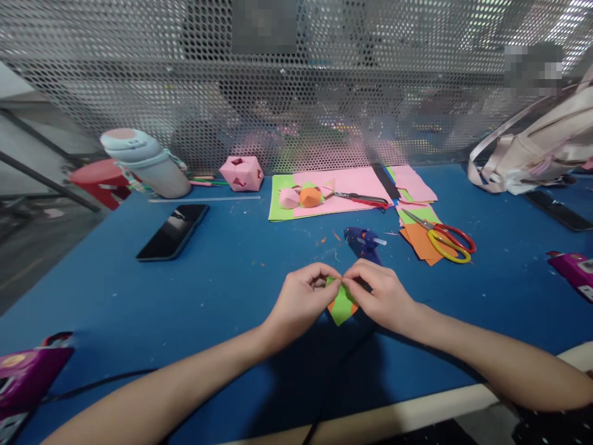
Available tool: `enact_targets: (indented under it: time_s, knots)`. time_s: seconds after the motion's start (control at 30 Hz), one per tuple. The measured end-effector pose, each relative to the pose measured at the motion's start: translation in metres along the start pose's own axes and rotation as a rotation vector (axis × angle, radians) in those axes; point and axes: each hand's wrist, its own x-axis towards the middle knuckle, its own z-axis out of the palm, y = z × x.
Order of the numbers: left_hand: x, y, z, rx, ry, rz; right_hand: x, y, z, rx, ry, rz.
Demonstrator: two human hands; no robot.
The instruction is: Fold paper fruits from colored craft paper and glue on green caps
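Note:
Between my two hands is a small folded paper piece (341, 304), green with orange at its sides. My left hand (306, 295) pinches its upper left edge with thumb and forefinger. On the other side, my right hand (380, 293) pinches the top near its middle, so the fingertips of both hands almost meet. A blue glue gun (362, 238) lies just beyond my right hand, its handle partly hidden behind it. To the right, scissors (448, 241) with one red and one yellow handle rest on orange paper squares (417, 240).
Pink and green sheets (345, 179) carry folded paper pieces (309, 197) and a red-handled cutting tool (361, 198). A pink paper ball (241, 173), a bottle (143, 162) and a phone (173, 232) are at left. Purple boxes (34, 377) sit at the sides; a bag (542, 136) stands right.

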Motion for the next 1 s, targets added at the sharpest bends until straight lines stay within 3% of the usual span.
enact_targets:
  time_s: [0.13, 0.23, 0.43, 0.63, 0.83, 1.0]
  knots:
    - [0.001, -0.011, -0.002, 0.236, -0.026, 0.101, -0.004, 0.008, 0.004, -0.218, -0.064, -0.15]
    - [0.003, -0.018, -0.003, 0.333, -0.013, 0.163, -0.005, 0.01, 0.004, -0.244, -0.088, -0.161]
    - [0.006, -0.019, -0.001, 0.113, 0.046, 0.153, 0.0, 0.007, 0.001, -0.08, 0.006, -0.046]
    - [0.006, -0.022, -0.001, 0.142, -0.063, 0.133, -0.004, 0.015, 0.001, -0.186, -0.03, -0.187]
    - [0.004, -0.014, -0.005, 0.124, 0.018, 0.268, -0.001, 0.01, -0.002, -0.057, 0.039, -0.114]
    - [0.002, -0.005, -0.007, 0.106, 0.01, 0.317, -0.001, 0.004, -0.008, -0.093, 0.024, -0.19]
